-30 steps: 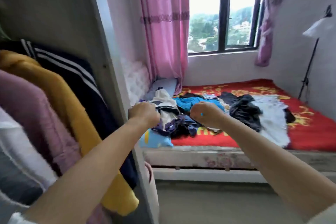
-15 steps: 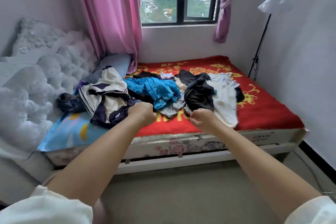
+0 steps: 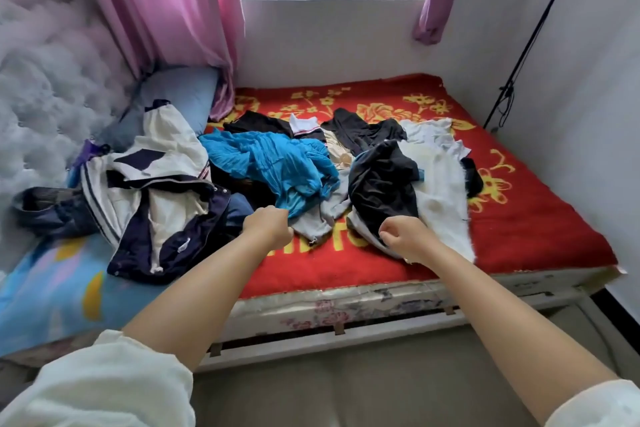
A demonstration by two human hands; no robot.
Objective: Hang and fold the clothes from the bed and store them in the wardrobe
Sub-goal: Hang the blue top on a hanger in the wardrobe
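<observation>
On far left, tufted headboard (image 3: 41,87) w/ blue pillow (image 3: 176,94) beside it. Next, navy & cream jacket (image 3: 162,191) sprawls on bed (image 3: 519,225), then blue garment (image 3: 273,163) mid-pile, black garment (image 3: 384,184) & white garment (image 3: 440,184) to its right, all on red blanket. Left hand (image 3: 268,226) is a curled fist at pile's near edge, just by blue garment's hem; can't tell if it grips cloth. Right hand (image 3: 403,237) has fingers curled, over black/white garments' near edge; grip unclear too. Pink curtain (image 3: 166,3) hangs behind.
</observation>
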